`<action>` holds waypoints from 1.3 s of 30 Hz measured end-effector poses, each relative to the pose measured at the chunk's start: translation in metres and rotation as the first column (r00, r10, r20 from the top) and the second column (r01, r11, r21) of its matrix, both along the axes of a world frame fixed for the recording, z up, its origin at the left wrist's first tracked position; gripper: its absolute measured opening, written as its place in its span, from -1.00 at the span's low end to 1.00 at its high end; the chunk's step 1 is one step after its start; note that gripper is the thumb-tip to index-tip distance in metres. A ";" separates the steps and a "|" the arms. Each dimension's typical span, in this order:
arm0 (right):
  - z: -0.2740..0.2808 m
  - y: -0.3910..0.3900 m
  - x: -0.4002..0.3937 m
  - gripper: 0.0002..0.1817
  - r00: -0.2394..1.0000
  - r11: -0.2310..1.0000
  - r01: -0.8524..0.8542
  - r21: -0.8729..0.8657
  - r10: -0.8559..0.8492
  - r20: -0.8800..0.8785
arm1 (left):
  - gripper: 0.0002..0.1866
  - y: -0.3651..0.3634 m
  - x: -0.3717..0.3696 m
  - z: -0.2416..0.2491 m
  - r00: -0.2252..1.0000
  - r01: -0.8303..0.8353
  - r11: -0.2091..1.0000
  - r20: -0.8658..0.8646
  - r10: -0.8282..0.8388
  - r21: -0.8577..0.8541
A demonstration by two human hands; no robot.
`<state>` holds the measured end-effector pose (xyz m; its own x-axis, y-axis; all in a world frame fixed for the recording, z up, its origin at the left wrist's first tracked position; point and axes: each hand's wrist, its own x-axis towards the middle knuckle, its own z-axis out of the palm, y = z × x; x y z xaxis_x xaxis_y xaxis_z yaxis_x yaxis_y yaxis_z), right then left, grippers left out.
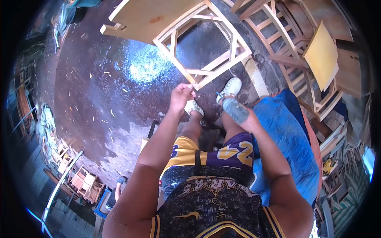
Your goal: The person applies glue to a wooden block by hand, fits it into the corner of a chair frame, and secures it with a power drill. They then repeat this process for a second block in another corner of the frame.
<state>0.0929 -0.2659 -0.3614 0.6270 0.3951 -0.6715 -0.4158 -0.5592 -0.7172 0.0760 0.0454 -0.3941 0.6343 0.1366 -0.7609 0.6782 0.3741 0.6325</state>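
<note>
A pale wooden seat frame (222, 74) with corner braces stands in front of me, joined to a wide plywood panel (154, 18). At its nearest corner my left hand (183, 96) is closed, thumb and fingers curled against the wood. My right hand (250, 121) is wrapped around a cloudy clear squeeze bottle (235, 110), tilted with its thin bluish tip toward the frame. The bottle is apart from the wood, above my right shoe. My palm hides the bottle's rear end.
Dark, wet-looking floor (99, 87) with scattered wood chips stretches left. A blue tarp (285, 139) covers something at my right. More wooden frames (278, 39) and a yellowish board (322, 55) stand at upper right. Wooden pieces (84, 182) lie at lower left.
</note>
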 end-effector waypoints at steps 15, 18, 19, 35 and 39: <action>-0.221 0.015 0.030 -0.47 0.971 0.889 -0.078 -0.450 0.170 0.166 | -0.80 0.012 0.069 -0.069 0.870 0.388 0.710 0.019 -0.492 0.588; -0.235 0.028 0.053 -0.45 0.990 0.928 0.052 -0.370 0.000 0.142 | -0.84 0.025 0.105 -0.108 0.757 0.378 0.469 0.025 -0.653 0.798; -0.277 0.024 0.044 -0.44 0.983 0.961 0.089 -0.262 -0.043 0.178 | -0.86 0.031 0.115 -0.121 0.672 0.315 0.344 0.048 -0.739 0.885; -0.368 0.140 0.131 -0.66 0.880 0.974 0.185 0.129 -0.223 0.419 | -0.77 0.049 0.175 -0.181 0.694 0.468 0.737 0.314 -0.648 0.488; -0.367 0.165 0.130 -0.66 0.850 0.958 0.220 0.186 -0.282 0.445 | -0.81 0.026 0.245 -0.214 0.849 0.396 0.849 0.214 -0.484 0.349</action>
